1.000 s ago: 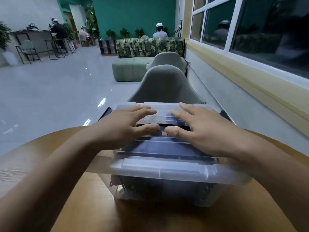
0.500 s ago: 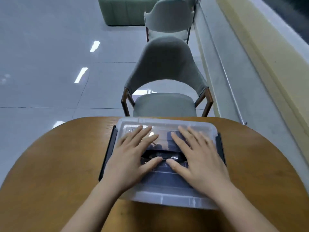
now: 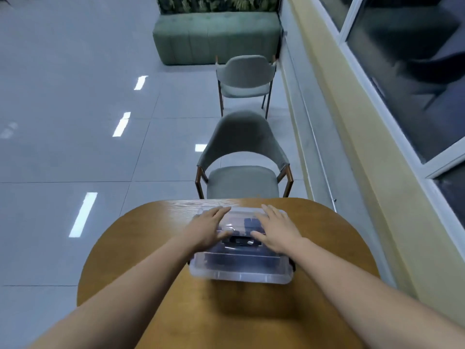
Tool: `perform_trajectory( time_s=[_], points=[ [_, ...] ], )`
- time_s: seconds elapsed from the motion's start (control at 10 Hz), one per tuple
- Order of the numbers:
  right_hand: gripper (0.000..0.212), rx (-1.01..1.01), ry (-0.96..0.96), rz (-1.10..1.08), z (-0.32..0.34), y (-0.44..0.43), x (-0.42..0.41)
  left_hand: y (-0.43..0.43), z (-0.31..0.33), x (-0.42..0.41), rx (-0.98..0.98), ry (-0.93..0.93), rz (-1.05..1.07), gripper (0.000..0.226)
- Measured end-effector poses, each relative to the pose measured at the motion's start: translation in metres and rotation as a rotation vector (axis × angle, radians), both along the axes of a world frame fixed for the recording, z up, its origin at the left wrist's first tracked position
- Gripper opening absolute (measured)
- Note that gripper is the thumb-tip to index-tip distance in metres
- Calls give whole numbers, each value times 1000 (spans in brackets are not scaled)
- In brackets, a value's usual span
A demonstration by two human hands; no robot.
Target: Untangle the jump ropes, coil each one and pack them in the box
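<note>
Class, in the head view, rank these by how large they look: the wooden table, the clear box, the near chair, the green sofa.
1. Table
2. Sofa and near chair: they look alike in size, and the sofa is farther off, so I won't rank them.
3. Box, smallest.

box (image 3: 241, 272) on table (image 3: 156, 222), chair (image 3: 242, 157) behind table

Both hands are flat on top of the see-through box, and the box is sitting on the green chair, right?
Not quite. The left hand and right hand do lie flat on the lid of the see-through box, but the box sits on the round wooden table, not on the green chair, which stands empty beyond the table. The head view shows it.
</note>
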State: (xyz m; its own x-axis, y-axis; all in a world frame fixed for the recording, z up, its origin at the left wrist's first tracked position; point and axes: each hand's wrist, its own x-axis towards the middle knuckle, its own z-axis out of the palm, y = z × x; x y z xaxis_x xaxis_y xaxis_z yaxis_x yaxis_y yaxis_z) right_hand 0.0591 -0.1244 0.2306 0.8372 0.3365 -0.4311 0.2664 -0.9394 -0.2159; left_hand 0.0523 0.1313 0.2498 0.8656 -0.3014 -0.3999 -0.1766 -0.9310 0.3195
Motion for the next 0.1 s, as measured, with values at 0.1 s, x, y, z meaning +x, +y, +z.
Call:
perform_trajectory(
  time_s=[0.1],
  points=[
    [75, -15, -76, 88, 68, -2, 15, -4, 65, 6, -2, -35, -30, 80]
  ],
)
